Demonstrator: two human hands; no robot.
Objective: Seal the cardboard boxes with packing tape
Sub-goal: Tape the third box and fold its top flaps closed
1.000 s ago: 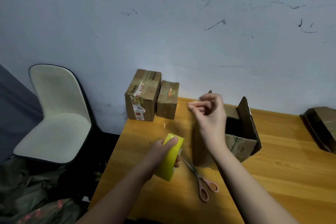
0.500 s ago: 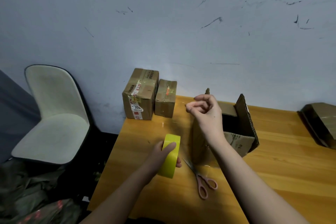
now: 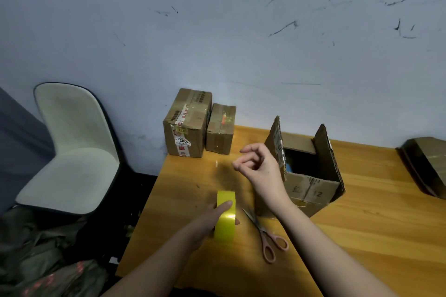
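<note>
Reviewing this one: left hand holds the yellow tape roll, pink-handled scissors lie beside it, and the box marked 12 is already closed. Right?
Not quite. In the head view the box marked 12 is open, its flaps standing up. The rest holds: the left hand holds the yellow tape roll, and the pink-handled scissors lie beside it.

Dim, cool light leaves the wall point(image 3: 241, 31) bluish grey, and the lower left corner sinks into murky shadow. A small glare streak shines on the tape roll point(image 3: 226, 217), and the tabletop point(image 3: 362, 236) carries soft sheen. Wide-angle bending bows the edges; detail is slightly soft.
</note>
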